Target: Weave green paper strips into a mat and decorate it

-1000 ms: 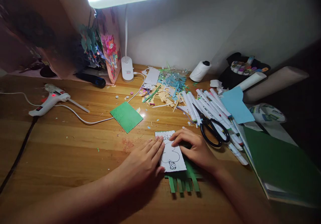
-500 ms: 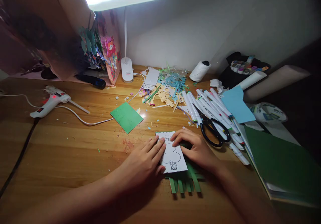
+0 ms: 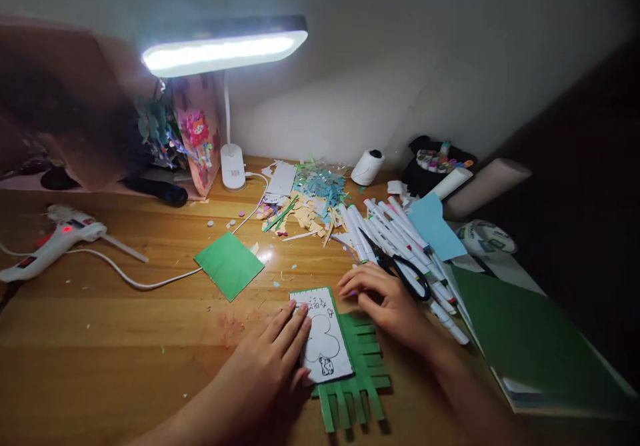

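A white paper card (image 3: 327, 343) with a black line drawing of a rounded, flower-like outline and small writing lies flat on the table. Under it is green paper (image 3: 357, 346), whose right and lower edges are cut into strips. My left hand (image 3: 275, 343) lies over the card's left edge, fingers stretched out and pressing on it. To the right of the card, my right hand (image 3: 383, 296) hovers or rests with fingers bent and apart, holding nothing. Just behind it are black-handled scissors (image 3: 413, 279), partly hidden by the hand.
A green paper square (image 3: 230, 266) lies left of the card. A white glue gun (image 3: 60, 239) with a lit red light is at far left, its cord nearby. White markers (image 3: 395, 233) and paper scraps (image 3: 315, 199) spread behind. A lamp (image 3: 233, 169) stands at the back.
My right hand has come off the card and moved to its right, uncovering more of the drawing and the green strips. The view has tilted up and shifted right.
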`<state>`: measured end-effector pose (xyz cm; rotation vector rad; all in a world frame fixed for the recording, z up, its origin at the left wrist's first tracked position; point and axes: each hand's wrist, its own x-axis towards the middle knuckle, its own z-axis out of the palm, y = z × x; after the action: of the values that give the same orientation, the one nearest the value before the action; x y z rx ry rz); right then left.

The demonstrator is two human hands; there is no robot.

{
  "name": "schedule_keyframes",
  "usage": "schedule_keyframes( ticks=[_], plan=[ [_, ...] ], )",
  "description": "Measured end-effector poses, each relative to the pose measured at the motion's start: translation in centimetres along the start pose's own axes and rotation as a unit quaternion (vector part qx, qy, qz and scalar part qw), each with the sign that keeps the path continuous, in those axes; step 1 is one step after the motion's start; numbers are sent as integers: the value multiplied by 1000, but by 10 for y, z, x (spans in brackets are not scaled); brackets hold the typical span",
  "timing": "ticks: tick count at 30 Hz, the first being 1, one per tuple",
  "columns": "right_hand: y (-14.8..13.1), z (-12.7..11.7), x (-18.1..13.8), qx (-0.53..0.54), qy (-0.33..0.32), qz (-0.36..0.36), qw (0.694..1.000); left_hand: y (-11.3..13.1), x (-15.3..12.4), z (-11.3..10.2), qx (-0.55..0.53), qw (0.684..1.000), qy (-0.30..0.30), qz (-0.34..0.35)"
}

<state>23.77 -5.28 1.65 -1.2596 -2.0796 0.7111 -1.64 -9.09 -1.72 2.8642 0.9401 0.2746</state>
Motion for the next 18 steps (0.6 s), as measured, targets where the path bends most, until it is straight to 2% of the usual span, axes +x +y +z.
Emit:
schedule_keyframes(
  ticks=[2,4,6,8,11,14,18],
  plan=[
    [16,-16,1,-50,100,36,993,0,0,-2,8,1000,10,2],
    [36,-35,-1,-119,185,93,971,-2,0,-1,14,999,31,7],
    [57,-52,-4,-164,241,196,936,-6,0,2,29,997,62,23],
    [75,-65,-9,-167,255,234,923,-11,0,6,55,993,89,49],
    [89,-77,-15,-148,255,256,921,-20,0,11,80,986,121,85],
    [91,-81,-18,-132,254,266,920,-27,1,12,96,979,139,111],
    [88,-77,-16,-120,258,268,920,-32,1,12,112,977,135,120]
  ],
)
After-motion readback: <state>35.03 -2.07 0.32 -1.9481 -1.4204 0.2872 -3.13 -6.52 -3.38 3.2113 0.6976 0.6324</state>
